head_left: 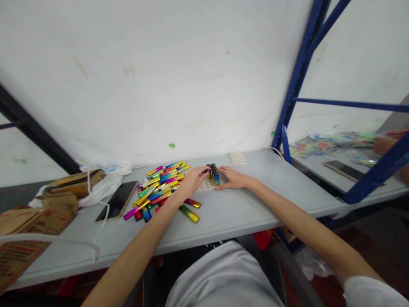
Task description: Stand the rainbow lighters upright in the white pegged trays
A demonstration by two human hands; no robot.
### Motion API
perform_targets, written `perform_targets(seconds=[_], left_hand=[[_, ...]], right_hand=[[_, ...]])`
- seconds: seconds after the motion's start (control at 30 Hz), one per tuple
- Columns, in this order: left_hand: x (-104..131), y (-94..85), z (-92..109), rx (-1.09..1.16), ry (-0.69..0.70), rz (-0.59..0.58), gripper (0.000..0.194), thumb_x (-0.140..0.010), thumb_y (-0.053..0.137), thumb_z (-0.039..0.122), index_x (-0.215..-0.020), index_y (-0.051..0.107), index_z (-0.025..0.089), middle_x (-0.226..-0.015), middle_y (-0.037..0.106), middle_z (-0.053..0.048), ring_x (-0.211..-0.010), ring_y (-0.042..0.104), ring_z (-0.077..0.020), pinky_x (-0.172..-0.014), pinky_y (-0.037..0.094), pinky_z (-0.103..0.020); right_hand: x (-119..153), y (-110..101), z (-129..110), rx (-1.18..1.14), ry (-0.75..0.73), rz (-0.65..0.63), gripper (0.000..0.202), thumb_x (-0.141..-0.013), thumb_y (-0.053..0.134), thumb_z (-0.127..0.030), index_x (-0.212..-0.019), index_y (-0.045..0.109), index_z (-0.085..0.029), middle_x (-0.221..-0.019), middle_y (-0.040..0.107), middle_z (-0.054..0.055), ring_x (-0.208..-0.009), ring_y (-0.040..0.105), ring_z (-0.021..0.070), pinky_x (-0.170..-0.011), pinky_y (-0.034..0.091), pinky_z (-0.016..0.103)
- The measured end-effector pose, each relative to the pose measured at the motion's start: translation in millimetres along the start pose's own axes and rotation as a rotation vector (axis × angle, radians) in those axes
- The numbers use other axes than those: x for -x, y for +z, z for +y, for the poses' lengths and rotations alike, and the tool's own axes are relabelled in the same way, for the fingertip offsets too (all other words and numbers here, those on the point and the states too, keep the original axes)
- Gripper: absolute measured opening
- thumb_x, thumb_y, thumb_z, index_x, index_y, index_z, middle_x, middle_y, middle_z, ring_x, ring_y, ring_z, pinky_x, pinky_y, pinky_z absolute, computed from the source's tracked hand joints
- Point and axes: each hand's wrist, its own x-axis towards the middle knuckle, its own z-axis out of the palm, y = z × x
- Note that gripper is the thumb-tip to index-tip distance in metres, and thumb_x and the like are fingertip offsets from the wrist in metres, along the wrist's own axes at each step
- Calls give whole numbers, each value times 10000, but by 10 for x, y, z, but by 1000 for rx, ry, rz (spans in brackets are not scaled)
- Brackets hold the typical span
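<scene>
Several upright metallic lighters (217, 178) with dark tops stand close together at a white pitted tray (206, 185). My left hand (191, 180) comes in from the left, its fingers closed at the dark tops; its exact grip is partly hidden. On the other side, my right hand (234, 177) has thumb and forefinger against the near right lighter, gripping it from the side. Just left of my left hand lies a loose heap of shiny multicoloured lighters (164, 184), and my left forearm crosses in front of part of it.
A second white pitted tray (237, 158) lies near the wall. Left of the heap are a dark phone (119, 200), a white cable and torn cardboard boxes (60, 200). A blue metal frame (292, 94) rises at the right. Beyond it, another person's hands (385, 144) are at a neighbouring table.
</scene>
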Motion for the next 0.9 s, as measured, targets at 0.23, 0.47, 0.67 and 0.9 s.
perform_targets(seconds=[0.23,0.47,0.67,0.9], left_hand=[[-37,63,-34,-41,-10,-11,299,-978,599,298,-1242,721,228,-1153,747,-111,-1037,685,-265,-1003,510,-398],[-21,67,-43,-206,6,-45,353,-1007,548,280,-1330,689,253,-1026,687,-95,-971,645,-251,-977,487,-372],[21,78,-19,-311,17,-35,491,-1021,542,345,-1507,549,281,-1014,647,-72,-977,635,-237,-974,489,-341],[34,-255,-237,-656,-107,-59,412,-1009,482,264,-1347,662,112,-1238,672,-209,-1191,595,-346,-1055,464,-480]], right_hand=[[5,7,12,7,-6,10,807,-808,805,-642,-1413,578,-160,-1332,632,176,-1241,593,352,-1102,468,513],[5,13,12,12,6,5,834,-808,795,-653,-1421,561,-139,-1353,620,200,-1240,589,367,-1097,473,534],[9,1,4,8,-1,8,805,-812,792,-650,-1408,574,-156,-1346,629,191,-1234,593,362,-1096,477,539],[13,-9,-6,11,1,-10,811,-838,778,-638,-1434,552,-137,-1386,604,199,-1270,578,352,-1130,454,518]])
